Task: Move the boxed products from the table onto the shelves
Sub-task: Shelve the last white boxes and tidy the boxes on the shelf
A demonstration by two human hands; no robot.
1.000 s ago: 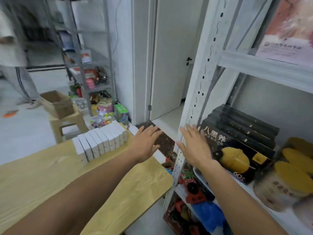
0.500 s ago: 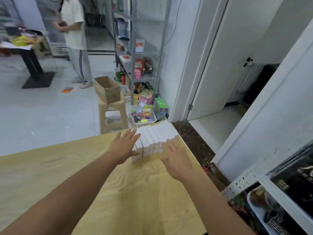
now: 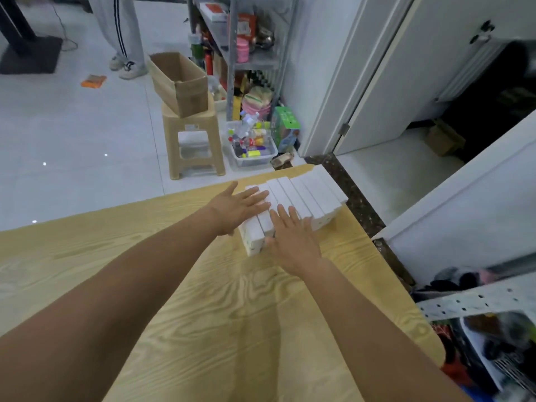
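1. White boxes point(image 3: 307, 195) stand packed in a row on the table's point(image 3: 203, 314) far right corner.
2. Your left hand point(image 3: 237, 208) lies flat, fingers straight, on the boxes' left end.
3. Your right hand point(image 3: 293, 242) rests flat, fingers straight, on their near end.
4. Beyond the boxes, a stool point(image 3: 193, 140) bears a carton point(image 3: 179, 82).

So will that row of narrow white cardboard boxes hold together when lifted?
Likely only if squeezed endwise: the row of white boxes is separate pieces side by side. Flat crisp faces suggest stiffness. Narrow ones may tip.
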